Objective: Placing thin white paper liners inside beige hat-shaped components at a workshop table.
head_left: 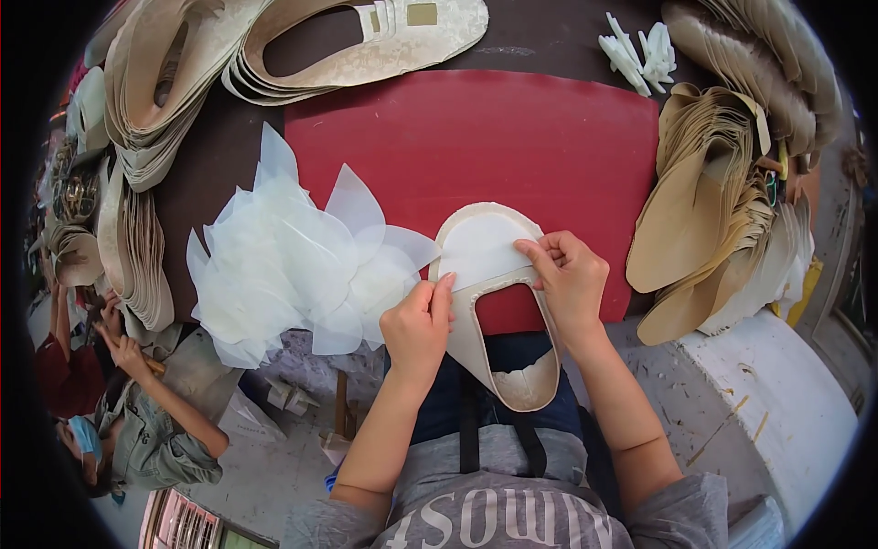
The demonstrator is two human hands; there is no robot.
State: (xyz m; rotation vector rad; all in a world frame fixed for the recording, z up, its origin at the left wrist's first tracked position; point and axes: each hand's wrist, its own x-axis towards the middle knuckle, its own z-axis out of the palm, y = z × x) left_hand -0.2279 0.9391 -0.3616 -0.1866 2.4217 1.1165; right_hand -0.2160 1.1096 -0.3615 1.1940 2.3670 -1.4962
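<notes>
Both hands pinch a beige shoe upper [498, 302] at the red mat's [512, 137] near edge: left hand [417, 322] grips its side, right hand [569, 274] presses a translucent toe liner [480, 249] onto it.

I count two hands at work, my left hand [416, 320] and my right hand [569, 274]. They share one cream shoe piece [494, 302] at the near edge of the one red mat [476, 137]. There is one heap of see-through white sheets [293, 265] at the mat's left edge, too many to count. I see three big stacks of tan shoe pieces: far left [151, 110], far middle [366, 41], and right [722, 210]. One small pile of white bits [640, 55] sits at the far right corner.
</notes>
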